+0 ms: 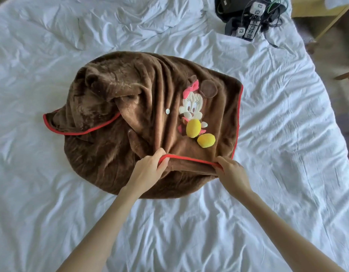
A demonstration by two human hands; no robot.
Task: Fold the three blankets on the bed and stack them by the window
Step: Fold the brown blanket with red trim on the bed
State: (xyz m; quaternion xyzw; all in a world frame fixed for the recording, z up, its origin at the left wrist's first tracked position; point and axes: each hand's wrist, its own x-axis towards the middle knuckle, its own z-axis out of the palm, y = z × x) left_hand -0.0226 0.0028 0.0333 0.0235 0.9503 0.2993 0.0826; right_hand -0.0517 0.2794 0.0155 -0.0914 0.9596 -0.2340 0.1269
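While sheet (pixel 189 228) spreads wide around the blanket (pixel 107 154), left hand (pixel 148 167) and right hand (pixel 231 172) fingers (pixel 221 162) pinch its red near edge (pixel 189 159).

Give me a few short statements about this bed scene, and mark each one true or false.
1. The left hand and the right hand both grip the red-trimmed edge of the brown blanket. True.
2. The brown blanket is folded into a neat rectangle. False: it lies crumpled and bunched.
3. A cartoon mouse patch with yellow padded shoes sits on the blanket. True.
4. The black gear with cables lies on the blanket. False: it lies apart from it, at the far right of the white bed sheet.
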